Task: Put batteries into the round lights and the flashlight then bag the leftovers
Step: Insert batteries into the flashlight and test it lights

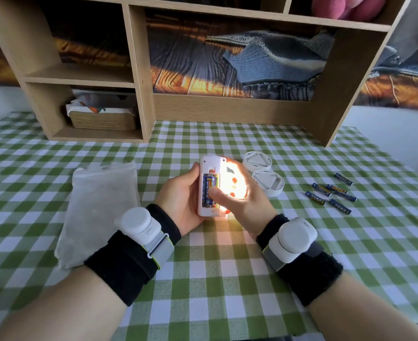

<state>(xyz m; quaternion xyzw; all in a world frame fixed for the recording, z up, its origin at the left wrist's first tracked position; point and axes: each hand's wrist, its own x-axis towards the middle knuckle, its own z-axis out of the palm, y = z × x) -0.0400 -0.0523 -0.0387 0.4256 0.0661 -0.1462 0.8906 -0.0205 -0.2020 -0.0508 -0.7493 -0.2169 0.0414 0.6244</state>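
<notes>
I hold a white flashlight [211,168] over the middle of the table, back side up with its battery bay open. Blue batteries [210,187] lie inside the bay. My left hand [181,198] grips the flashlight's left side. My right hand [237,193] holds its right side, and the thumb presses on the batteries. The flashlight is lit and its warm glow washes over my right palm. Two white round lights [264,173] lie back side up just right of my hands. Several loose blue batteries [331,191] lie on the cloth at the right.
A frosted plastic bag [99,207] lies flat at the left. The green checked tablecloth [227,279] covers the table. A wooden shelf unit [139,94] stands along the back, with a small basket [102,119] in its lower left compartment.
</notes>
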